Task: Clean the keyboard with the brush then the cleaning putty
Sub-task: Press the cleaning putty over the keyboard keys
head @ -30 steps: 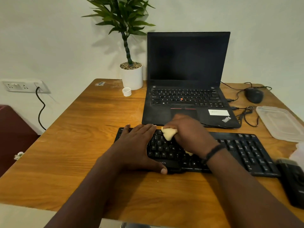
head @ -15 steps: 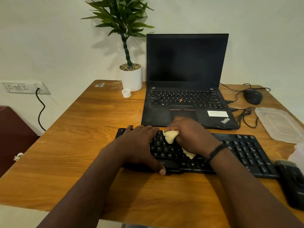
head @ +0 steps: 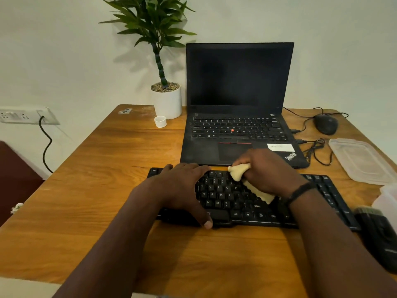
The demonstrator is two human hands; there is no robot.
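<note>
A black keyboard [head: 234,203] lies across the wooden desk [head: 96,201] in front of a black laptop. My right hand [head: 268,173] grips a pale cream lump of cleaning putty [head: 239,172] and holds it down on the keys right of the middle; a strip of putty shows under the palm. My left hand [head: 182,188] rests flat on the keyboard's left part, thumb over the front edge. A black brush [head: 373,224] lies at the keyboard's right end, partly cut off by the frame.
The open laptop [head: 238,93] stands just behind the keyboard. A potted plant [head: 167,102] and a small white cap [head: 160,121] sit at the back left. A mouse [head: 325,123], cables and a clear plastic lid [head: 363,160] occupy the right side.
My right hand has slid the putty to the right along the keys, uncovering more of the middle rows. My left hand has stayed on the keyboard's left part.
</note>
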